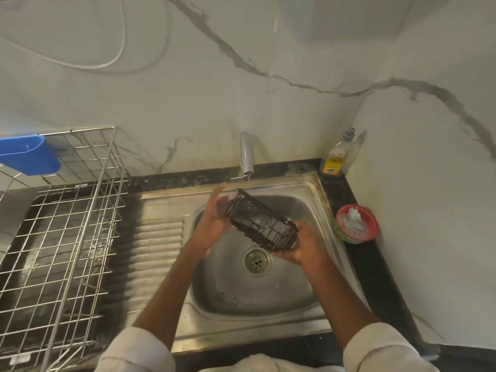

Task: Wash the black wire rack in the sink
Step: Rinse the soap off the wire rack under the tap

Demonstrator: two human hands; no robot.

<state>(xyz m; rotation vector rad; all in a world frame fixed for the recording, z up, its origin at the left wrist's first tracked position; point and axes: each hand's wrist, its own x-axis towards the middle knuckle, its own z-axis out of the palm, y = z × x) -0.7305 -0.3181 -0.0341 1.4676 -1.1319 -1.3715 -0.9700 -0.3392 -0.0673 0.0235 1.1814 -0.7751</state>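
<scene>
Right hand (300, 245) cradles black wire rack (261, 221), left hand (212, 216) flat against it (bottle (336, 157) label unreadable).

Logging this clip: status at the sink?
Right hand holds black wire rack from below; left hand flat against it. Tap trickling. Nothing blocking.

One black wire rack (261, 221), one tap (246, 154), one bottle (336, 157), two hands (213, 218).
</scene>
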